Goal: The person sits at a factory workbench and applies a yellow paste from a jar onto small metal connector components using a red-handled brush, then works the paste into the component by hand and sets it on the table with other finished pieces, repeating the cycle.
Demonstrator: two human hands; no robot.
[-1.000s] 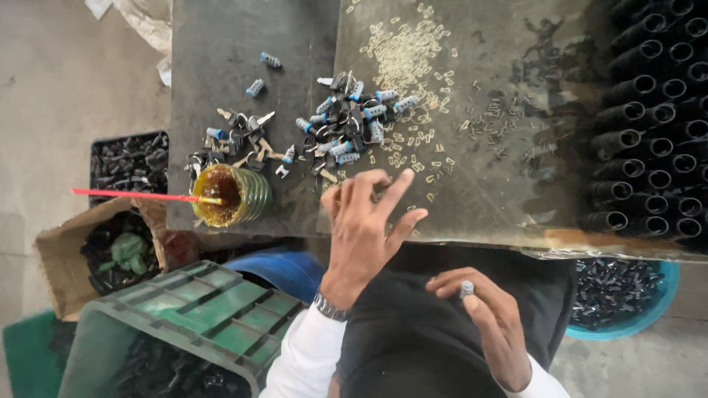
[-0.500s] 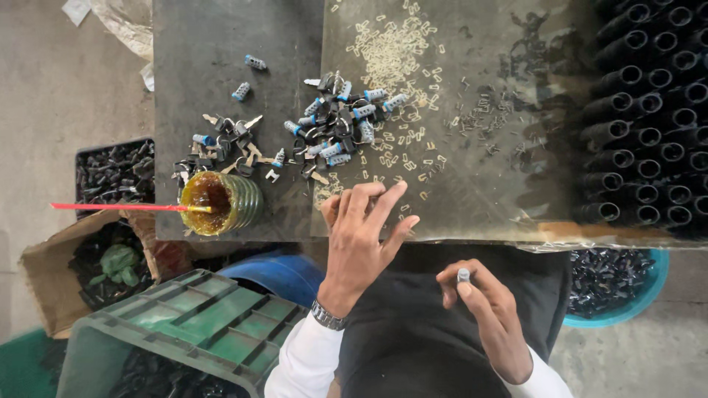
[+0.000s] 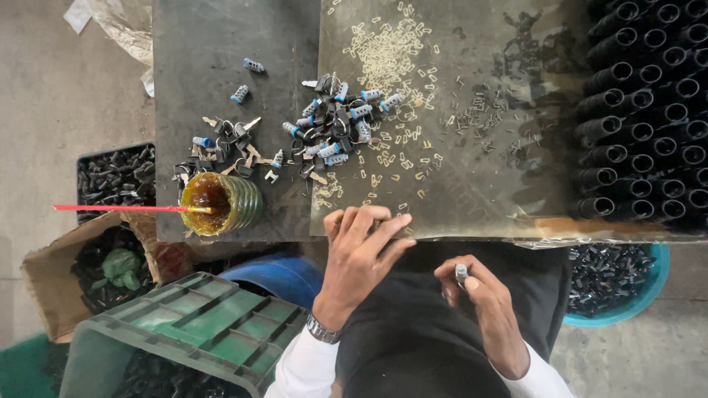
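Observation:
My left hand (image 3: 360, 254) rests at the near edge of the worktable (image 3: 472, 177), fingers together and pressing on small pale metal clips (image 3: 383, 55) scattered over the transparent sheet. My right hand (image 3: 483, 302) is over my lap, below the table edge, and pinches a small grey cylindrical lock part (image 3: 462, 273) between thumb and fingers. A heap of small blue-and-silver lock cylinders and keys (image 3: 332, 125) lies on the dark part of the table, beyond my left hand.
A jar of yellow grease (image 3: 217, 200) with a red stick (image 3: 118, 208) stands at the table's left front. Rows of black tubes (image 3: 641, 110) fill the right side. A green crate (image 3: 184, 332), cardboard box (image 3: 74, 280), black tray (image 3: 114, 177) and blue basin (image 3: 619, 280) sit around the floor.
My left hand's fingers, spread a second ago, have closed together and lowered onto the table edge. My right hand has lifted slightly with the small cylinder.

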